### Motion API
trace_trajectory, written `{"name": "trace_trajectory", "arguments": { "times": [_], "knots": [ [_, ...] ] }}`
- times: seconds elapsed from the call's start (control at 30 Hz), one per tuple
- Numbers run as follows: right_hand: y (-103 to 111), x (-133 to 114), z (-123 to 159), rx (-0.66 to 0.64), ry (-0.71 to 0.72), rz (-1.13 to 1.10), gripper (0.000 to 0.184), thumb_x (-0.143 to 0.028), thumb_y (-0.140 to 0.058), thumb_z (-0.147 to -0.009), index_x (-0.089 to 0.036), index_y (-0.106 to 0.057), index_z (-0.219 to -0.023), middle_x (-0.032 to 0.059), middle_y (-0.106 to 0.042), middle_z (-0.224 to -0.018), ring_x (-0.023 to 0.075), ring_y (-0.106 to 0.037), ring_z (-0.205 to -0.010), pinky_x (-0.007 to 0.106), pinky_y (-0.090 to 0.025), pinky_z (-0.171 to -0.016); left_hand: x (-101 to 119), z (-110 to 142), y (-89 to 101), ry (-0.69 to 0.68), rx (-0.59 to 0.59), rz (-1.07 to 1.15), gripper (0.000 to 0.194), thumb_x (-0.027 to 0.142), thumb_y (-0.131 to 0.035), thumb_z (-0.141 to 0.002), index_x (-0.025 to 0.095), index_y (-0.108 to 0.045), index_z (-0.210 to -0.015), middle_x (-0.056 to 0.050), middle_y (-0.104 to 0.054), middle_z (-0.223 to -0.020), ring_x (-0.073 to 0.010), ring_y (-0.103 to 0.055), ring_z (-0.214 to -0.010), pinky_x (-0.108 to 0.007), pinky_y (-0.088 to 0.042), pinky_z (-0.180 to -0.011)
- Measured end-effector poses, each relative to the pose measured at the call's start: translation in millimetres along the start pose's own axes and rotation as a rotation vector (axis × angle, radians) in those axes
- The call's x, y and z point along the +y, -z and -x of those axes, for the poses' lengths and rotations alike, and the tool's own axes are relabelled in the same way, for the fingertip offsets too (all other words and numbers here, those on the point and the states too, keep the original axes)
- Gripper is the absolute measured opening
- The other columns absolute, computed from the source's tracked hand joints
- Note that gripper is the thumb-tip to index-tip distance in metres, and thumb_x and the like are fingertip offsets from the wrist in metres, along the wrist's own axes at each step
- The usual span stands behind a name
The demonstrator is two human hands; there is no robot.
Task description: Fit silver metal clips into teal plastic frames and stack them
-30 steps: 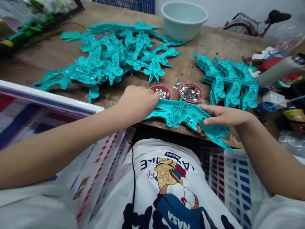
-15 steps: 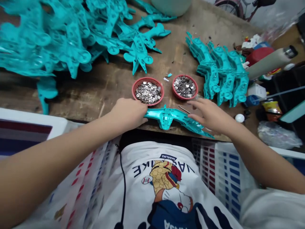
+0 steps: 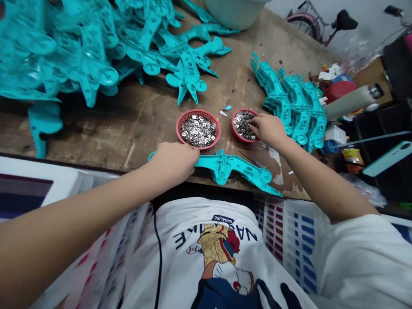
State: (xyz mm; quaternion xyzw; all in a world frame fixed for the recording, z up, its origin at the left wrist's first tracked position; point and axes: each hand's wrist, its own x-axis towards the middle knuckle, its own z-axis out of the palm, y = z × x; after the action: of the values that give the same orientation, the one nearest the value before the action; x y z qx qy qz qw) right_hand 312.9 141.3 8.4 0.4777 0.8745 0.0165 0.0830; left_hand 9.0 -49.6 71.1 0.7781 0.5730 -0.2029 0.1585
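A long turquoise plastic part (image 3: 222, 166) lies along the near edge of the table, its ribbed inner side up. My left hand (image 3: 175, 162) is closed around its left portion, hiding much of that end. Over the smaller red basket (image 3: 234, 131), my right hand (image 3: 271, 130) has its fingers pinched together among small metal pieces (image 3: 243, 121). Whatever sits between those fingertips is too small to make out. A wider red basket (image 3: 178, 128), full of shiny metal clips (image 3: 198, 131), stands just beyond my left hand. A thin metal tool (image 3: 249, 158) rests behind the turquoise part.
Many turquoise parts (image 3: 80, 47) are heaped at the far left. Several more stand in nested rows (image 3: 299, 103) at the right. Beyond those are a bottle (image 3: 354, 102) and a phone (image 3: 388, 159). White plastic crates (image 3: 291, 231) flank me below the table edge.
My right hand has moved from beside the turquoise part's right end up to the smaller basket, and its fingers have come together. My left hand stays on the part.
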Motion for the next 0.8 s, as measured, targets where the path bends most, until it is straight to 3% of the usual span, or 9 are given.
{"name": "trace_trajectory", "arguments": {
  "times": [0.2,0.33,0.43,0.53,0.67,0.8],
  "knots": [
    [-3.4,5.9,-2.1,-0.016,0.027,-0.138,0.034,-0.021,-0.058,-0.104,-0.013,-0.086,-0.12,0.0224,-0.083,-0.13,0.0379,-0.074,-0.119,0.048,-0.058,-0.104,0.3,-4.8,2.1,-0.021,-0.042,-0.014,0.031,0.023,-0.061,-0.105,0.016,-0.08,-0.128,-0.02,-0.087,-0.128,-0.0411,-0.085,-0.12,-0.042,-0.066,-0.09],
    [-4.7,13.5,-5.8,0.092,-0.014,-0.263,0.031,-0.024,-0.056,-0.104,-0.014,-0.083,-0.116,0.0223,-0.083,-0.122,0.0378,-0.075,-0.114,0.05,-0.058,-0.105,1.7,-4.2,4.5,-0.012,-0.061,0.006,0.034,0.02,-0.058,-0.105,0.015,-0.079,-0.132,-0.022,-0.086,-0.13,-0.0443,-0.084,-0.122,-0.046,-0.067,-0.09],
    [6.6,10.1,5.0,0.231,-0.052,-0.392,0.024,-0.026,-0.061,-0.102,-0.019,-0.082,-0.112,0.0166,-0.084,-0.11,0.033,-0.076,-0.101,0.046,-0.06,-0.098,0.8,-3.1,4.3,-0.018,-0.048,0.018,0.034,0.02,-0.057,-0.105,0.016,-0.08,-0.13,-0.022,-0.086,-0.128,-0.0448,-0.084,-0.121,-0.047,-0.066,-0.09],
    [29.2,-6.3,36.4,0.313,-0.007,-0.576,0.021,-0.033,-0.068,-0.102,-0.021,-0.083,-0.111,0.0111,-0.084,-0.104,0.0289,-0.076,-0.093,0.043,-0.062,-0.089,-0.9,-3.6,2.2,-0.015,-0.044,0.022,0.035,0.02,-0.056,-0.104,0.017,-0.081,-0.129,-0.022,-0.086,-0.127,-0.044,-0.084,-0.119,-0.047,-0.066,-0.091],
    [52.7,-37.1,88.9,0.192,0.15,-0.835,0.022,-0.04,-0.074,-0.105,-0.023,-0.087,-0.109,0.0078,-0.084,-0.101,0.0257,-0.077,-0.09,0.04,-0.062,-0.084,-4.2,-6.4,-1.4,-0.001,-0.04,0.009,0.036,0.03,-0.061,-0.105,0.021,-0.081,-0.133,-0.02,-0.087,-0.128,-0.042,-0.084,-0.119,-0.046,-0.066,-0.094],
    [42.7,-49.6,109.1,0.081,0.294,-0.965,0.019,-0.039,-0.076,-0.105,-0.024,-0.086,-0.1,0.008,-0.084,-0.106,0.0238,-0.077,-0.096,0.037,-0.061,-0.089,-7.4,-7.9,-3.3,0.036,-0.029,-0.066,0.037,0.048,-0.069,-0.105,0.026,-0.081,-0.132,-0.017,-0.087,-0.125,-0.041,-0.084,-0.113,-0.045,-0.067,-0.09]
  ]
}}
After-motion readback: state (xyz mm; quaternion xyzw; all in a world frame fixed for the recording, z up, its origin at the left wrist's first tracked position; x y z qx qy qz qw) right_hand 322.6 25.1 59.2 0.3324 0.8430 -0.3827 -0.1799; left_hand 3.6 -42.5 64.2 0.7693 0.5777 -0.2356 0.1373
